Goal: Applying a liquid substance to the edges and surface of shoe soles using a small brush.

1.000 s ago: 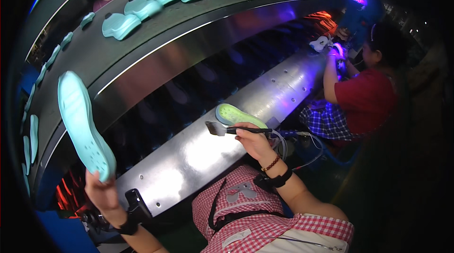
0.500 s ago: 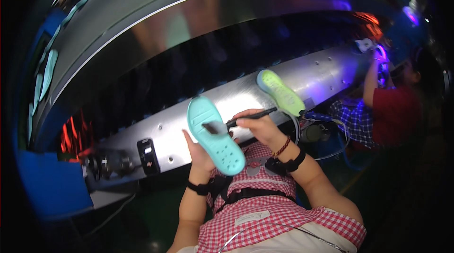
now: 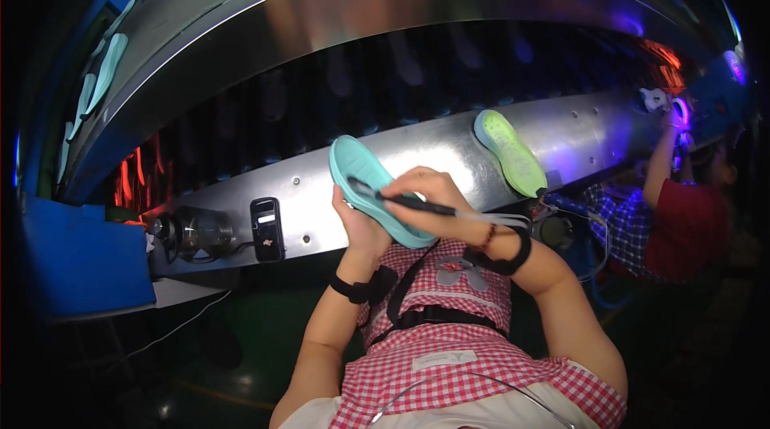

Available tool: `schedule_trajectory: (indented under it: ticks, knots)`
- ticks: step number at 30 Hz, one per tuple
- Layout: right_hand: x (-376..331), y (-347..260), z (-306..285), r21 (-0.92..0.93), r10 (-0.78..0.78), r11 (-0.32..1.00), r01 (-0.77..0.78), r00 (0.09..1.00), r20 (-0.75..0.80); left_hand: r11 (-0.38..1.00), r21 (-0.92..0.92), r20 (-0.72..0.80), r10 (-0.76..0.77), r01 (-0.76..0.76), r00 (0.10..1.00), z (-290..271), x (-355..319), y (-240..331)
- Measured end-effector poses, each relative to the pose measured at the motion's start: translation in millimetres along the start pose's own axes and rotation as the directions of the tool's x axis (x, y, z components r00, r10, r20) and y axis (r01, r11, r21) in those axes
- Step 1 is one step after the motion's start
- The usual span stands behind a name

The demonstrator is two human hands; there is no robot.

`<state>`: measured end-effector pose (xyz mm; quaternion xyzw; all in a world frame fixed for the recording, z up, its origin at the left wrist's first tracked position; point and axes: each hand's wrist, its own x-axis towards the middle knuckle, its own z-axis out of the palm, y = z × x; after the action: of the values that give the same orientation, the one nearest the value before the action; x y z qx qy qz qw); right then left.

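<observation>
Cradling a teal sole (image 3: 377,198) from beneath, the left hand (image 3: 361,228) tilts it up so its inner face meets the tool; fingers wrap its lower edge.

Right hand (image 3: 429,200), at 3 o'clock of the sole: clenched round a dark pen tool (image 3: 401,203), tip laid on the sole's face, cord trailing toward 3 o'clock.

Apron (image 3: 449,349), checked, below both wrists; little room there.

Steel ledge (image 3: 593,136), just beyond the hands: sloped, open stretch at 11 o'clock.

Green sole (image 3: 509,152), at 2 o'clock, lying face up on the ledge, apart from the hands.

Black switch box (image 3: 266,228), at 9 o'clock.

Co-worker in red (image 3: 682,228), far at 3 o'clock, arm raised.
</observation>
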<state>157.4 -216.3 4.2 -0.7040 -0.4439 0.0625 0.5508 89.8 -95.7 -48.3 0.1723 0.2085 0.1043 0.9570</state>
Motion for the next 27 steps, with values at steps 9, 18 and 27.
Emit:
schedule_trajectory:
  ticks: [9, 18, 27]
  knots:
    - [2, -31, -43, 0.427, 0.318, 0.850, -0.310, 0.947, 0.053, 0.993, 0.020, 0.224, -0.120, 0.118, 0.967, 15, -21, 18]
    - [3, -43, -38, 0.620, 0.359, 0.667, -0.413, 0.907, 0.219, 0.978, -0.144, 0.418, -0.076, 0.149, 0.905, 16, -23, 14]
    - [2, -36, -43, 0.454, 0.217, 0.852, -0.262, 0.965, 0.151, 0.980, 0.097, 0.201, 0.151, -0.173, 0.968, 29, -19, 22]
